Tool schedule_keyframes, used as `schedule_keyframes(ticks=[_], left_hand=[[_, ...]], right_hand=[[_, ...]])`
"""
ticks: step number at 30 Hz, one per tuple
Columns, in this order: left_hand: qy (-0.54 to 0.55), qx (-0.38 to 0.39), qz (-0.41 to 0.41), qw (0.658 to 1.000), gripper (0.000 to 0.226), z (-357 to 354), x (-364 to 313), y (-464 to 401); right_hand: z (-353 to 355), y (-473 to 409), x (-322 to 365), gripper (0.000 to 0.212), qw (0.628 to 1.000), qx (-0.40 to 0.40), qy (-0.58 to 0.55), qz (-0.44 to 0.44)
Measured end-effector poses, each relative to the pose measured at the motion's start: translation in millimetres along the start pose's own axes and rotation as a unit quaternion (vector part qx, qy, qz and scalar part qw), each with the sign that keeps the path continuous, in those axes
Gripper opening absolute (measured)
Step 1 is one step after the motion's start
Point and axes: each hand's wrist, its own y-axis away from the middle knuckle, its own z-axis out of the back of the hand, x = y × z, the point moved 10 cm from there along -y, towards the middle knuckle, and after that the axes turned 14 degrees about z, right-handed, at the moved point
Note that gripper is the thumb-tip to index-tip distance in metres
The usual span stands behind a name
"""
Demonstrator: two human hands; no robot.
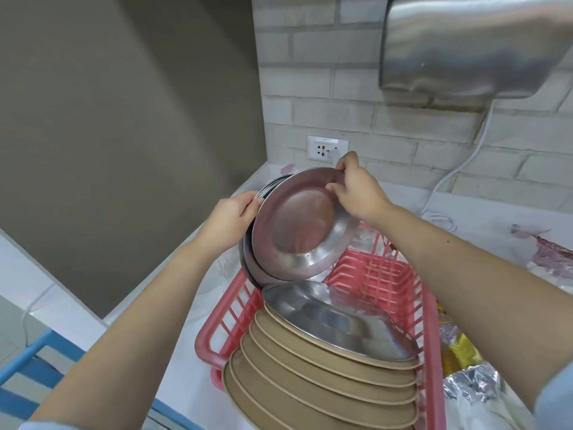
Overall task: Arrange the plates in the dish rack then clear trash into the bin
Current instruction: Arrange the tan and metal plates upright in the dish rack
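Steel plate (302,231) upright, face perhaps toward camera

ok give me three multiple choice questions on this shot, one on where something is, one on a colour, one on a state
1. Where do the tan plates stand?
A. in the dish rack
B. on the floor
C. in a sink

2. What colour is the dish rack?
A. green
B. pink-red
C. black

3. What is the right hand doing?
A. hanging idle
B. pressing the wall socket
C. gripping the rim of the steel plate

Answers: 1 A, they lean in a row inside it; 2 B, its slatted walls are pink-red; 3 C, fingers curl over the plate's top edge while the left hand holds the stack behind.
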Motion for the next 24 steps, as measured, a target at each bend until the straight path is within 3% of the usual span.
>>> schedule_keyframes(ticks=[5, 19, 24], left_hand=[[-0.023, -0.081, -0.012, 0.996, 0.032, 3, 3, 1], [-0.028, -0.106, -0.017, 0.994, 0.035, 6, -1, 10], [-0.028, -0.101, -0.014, 0.994, 0.035, 6, -2, 10]], right_hand=[[18, 17, 5, 0.029, 0.999, -0.034, 0.016, 0.018], [104, 149, 54, 0.022, 0.972, -0.200, 0.120, 0.038], [90, 178, 52, 0.026, 0.973, -0.188, 0.128, 0.043]])
